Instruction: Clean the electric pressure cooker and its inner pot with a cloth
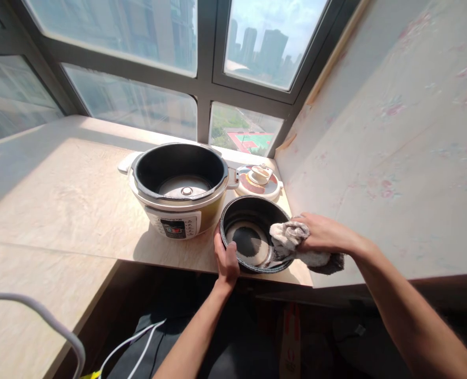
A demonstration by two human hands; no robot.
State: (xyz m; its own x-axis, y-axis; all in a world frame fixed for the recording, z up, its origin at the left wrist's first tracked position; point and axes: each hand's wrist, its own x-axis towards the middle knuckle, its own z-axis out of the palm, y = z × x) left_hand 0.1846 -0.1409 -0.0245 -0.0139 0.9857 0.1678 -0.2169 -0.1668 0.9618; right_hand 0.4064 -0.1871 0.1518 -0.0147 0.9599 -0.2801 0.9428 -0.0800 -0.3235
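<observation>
Two kinds of cord come first on your left: a thick grey cable (39, 310), cut off at the left and bottom edges, and a thin white cord (138, 345) across dark clothing, its ends out of sight. A yellow scrap (91, 375) beside them is too cropped for you to name. Next, on the pale sill (51, 200), stands the lidless cooker (211, 213). You see down to its metal base plate with a round button in the middle; its dark cavity holds no inner pot. The print on its front panel (174, 227) is too small to read.

Your left hand (226, 258) grips the near left rim of the black pot (247, 239), thumb inside, fingers partly hidden round the outside wall. The pot is just right of the cooker, at the sill's front edge; you cannot tell whether its base rests there. Inside, a pale ring surrounds a dark centre, stain or wear being hard to say. Behind it lies a patterned lid (257, 185), its near edge covered by the pot.

Farthest right, your right hand (320, 231) is closed around a crumpled grey cloth (288, 234), fingertips buried, part of it inside the pot and part hanging past the rim
</observation>
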